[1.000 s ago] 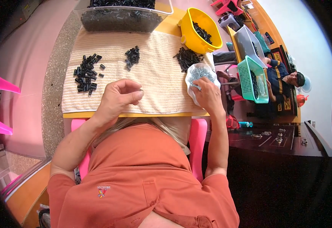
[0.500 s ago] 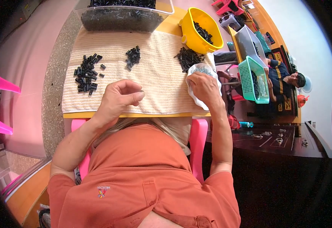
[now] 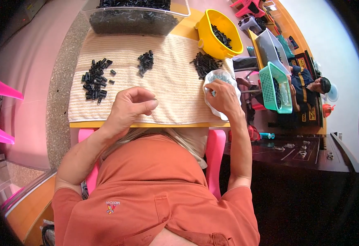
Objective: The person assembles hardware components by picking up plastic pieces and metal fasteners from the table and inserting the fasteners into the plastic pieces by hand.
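Observation:
My left hand [image 3: 132, 107] is held over the front of the striped cream towel [image 3: 173, 92], thumb and forefinger pinched together. Anything between those fingertips is too small to make out. At the right, my right hand [image 3: 225, 97] reaches into a white bowl-like container [image 3: 215, 111] of small pale, shiny pieces [image 3: 221, 77]. Its fingers are drawn together at the pieces; what they grip is hidden. Short black tube-like parts lie on the towel in a left pile [image 3: 94, 82], a smaller middle pile [image 3: 145, 61] and a right pile [image 3: 206, 64] of longer-looking ones.
A clear plastic bin [image 3: 134, 23] full of black parts stands at the far edge. Beside it is a yellow basin [image 3: 207, 35] with more. To the right, another person [image 3: 302, 84] sits by a green basket [image 3: 286, 96]. A pink stool [image 3: 1, 110] stands at left.
My right hand has shifted slightly, its fingers drawing back a little so that more of the pale pieces show. My left hand keeps its pinch in nearly the same place.

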`<state>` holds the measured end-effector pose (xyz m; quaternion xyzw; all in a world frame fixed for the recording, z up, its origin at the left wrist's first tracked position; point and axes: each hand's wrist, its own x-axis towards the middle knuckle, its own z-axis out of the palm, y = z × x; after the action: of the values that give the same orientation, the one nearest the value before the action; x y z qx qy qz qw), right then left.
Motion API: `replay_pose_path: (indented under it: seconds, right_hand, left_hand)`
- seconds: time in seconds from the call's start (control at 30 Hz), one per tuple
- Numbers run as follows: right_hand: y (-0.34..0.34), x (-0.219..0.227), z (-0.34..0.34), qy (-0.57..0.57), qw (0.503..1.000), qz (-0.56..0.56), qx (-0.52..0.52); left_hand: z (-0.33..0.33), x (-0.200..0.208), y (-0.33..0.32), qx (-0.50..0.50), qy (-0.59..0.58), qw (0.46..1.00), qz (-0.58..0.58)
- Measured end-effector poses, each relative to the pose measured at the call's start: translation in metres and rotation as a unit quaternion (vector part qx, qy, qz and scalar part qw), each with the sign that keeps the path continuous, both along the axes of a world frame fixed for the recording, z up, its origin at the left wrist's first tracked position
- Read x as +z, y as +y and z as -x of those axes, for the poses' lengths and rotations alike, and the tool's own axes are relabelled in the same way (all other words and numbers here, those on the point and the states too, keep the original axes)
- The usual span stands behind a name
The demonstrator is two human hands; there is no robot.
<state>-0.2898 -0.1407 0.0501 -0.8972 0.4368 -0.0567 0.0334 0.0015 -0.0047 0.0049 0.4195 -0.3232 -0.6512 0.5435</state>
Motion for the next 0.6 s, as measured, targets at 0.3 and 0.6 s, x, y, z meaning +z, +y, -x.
replay_pose_path:
  seconds: [0.3, 0.6]
  right_hand:
    - [0.005, -0.013, 0.020, -0.130, 0.991, -0.006, 0.006]
    - [0.014, -0.015, 0.027, -0.186, 0.982, 0.007, -0.003]
  left_hand:
    - [0.001, 0.000, 0.000, -0.001, -0.006, 1.000, 0.006]
    - [0.001, 0.001, 0.001, -0.019, 0.004, 1.000, 0.004]
